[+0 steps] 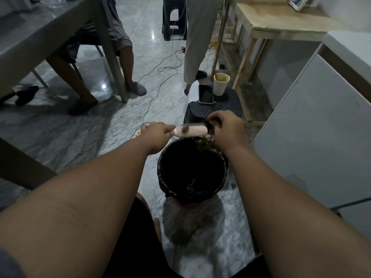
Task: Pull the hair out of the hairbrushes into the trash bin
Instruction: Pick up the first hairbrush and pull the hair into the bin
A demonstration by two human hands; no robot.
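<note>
Count: 1 brush (191, 131), 1 bin (161, 177), 2 hands working.

The brush is pink and held level just above the bin's far rim, bristles up and away from the camera. At the handle, over the bin's far-left side, the left hand (157, 133) is wrapped round it in a closed fist. At the brush tip, over the bin's far-right rim, the right hand (226, 129) has its fingers curled, pinching a brown hair clump (203, 144). The clump trails from the bristles down over the rim. 1 more dark wad (184, 129) sits in the bristles near the handle end.

Bin contents: black liner (200, 194). The interior is too dark to tell what else is in there.

Beyond the bin is 1 black stool (226, 106) carrying 1 phone (205, 94), screen up, and 1 paper cup (220, 85) with brown stains inside, side by side.

Further past the bin are two other people's legs (197, 37) on the marble floor (80, 127) — one person seated, one standing.
</note>
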